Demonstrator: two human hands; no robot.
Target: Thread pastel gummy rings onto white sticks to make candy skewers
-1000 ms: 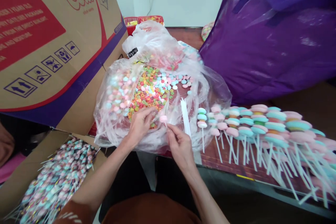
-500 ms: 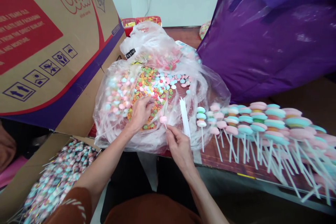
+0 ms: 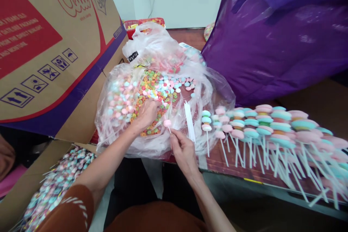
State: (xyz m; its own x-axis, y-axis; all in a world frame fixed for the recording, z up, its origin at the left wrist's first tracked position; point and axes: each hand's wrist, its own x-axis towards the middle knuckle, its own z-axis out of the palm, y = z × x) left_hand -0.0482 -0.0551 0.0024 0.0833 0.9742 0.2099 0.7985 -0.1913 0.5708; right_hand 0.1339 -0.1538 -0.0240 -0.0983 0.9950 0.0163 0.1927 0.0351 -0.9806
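Observation:
My right hand [image 3: 184,149] pinches the white stick of a candy skewer, with one pink candy disc [image 3: 167,123] at its upper end. My left hand [image 3: 147,113] is over a heap of small ring candies [image 3: 150,130], its fingers bent together at the edge of some pastel candy discs [image 3: 170,84]. What its fingertips hold, if anything, is hidden. Bare white sticks [image 3: 189,121] lie on the clear plastic just right of the hands. Beside them lies a finished-looking candy skewer [image 3: 206,120] with blue, white and green layers.
Many candy skewers [image 3: 280,127] lie in rows along the table's right side. A purple bag [image 3: 274,47] stands behind them. A large cardboard box [image 3: 78,90] rises at the left, and more skewers [image 3: 58,188] fill a box below. A white plastic bag [image 3: 154,41] lies at the back.
The view has shifted slightly. My left hand has moved a little over the candies, its fingers now lower among them. My right hand still holds the stick with the pink disc.

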